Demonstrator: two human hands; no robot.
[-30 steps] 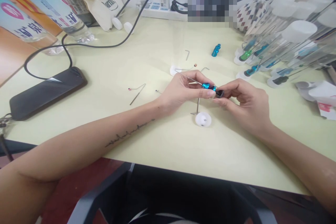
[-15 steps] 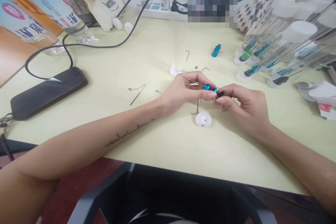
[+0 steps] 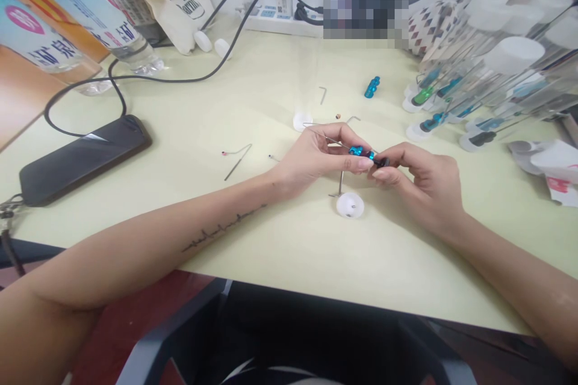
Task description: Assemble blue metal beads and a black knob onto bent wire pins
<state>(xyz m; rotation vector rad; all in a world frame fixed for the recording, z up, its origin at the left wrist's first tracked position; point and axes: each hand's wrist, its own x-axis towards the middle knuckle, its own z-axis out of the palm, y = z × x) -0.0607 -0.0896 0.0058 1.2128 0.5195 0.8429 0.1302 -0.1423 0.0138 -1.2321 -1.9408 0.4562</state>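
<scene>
A small shiny blue metal fitting (image 3: 356,151) is pinched between the thumb and fingers of my left hand (image 3: 311,159). A thin wire runs from it back over the same hand. On its right side sits a round black end piece (image 3: 383,162), and the closed thumb and forefinger of my right hand (image 3: 427,183) grip it. Below both hands a white cap (image 3: 350,207) with a metal rod lies on the table. Behind them are an L-shaped hex key (image 3: 322,94), a tiny copper-coloured piece (image 3: 338,116) and another blue fitting (image 3: 372,87).
Bent wire (image 3: 238,162) lies left of my hands. A clear tube with a white cap (image 3: 302,121) stands behind them. Several capped tubes (image 3: 515,55) crowd the right. A black power bank (image 3: 85,159) with a cable and water bottles (image 3: 49,42) occupy the left.
My right fingertips have shifted very slightly at the black end piece, which shows a little more. Everything else stays in place.
</scene>
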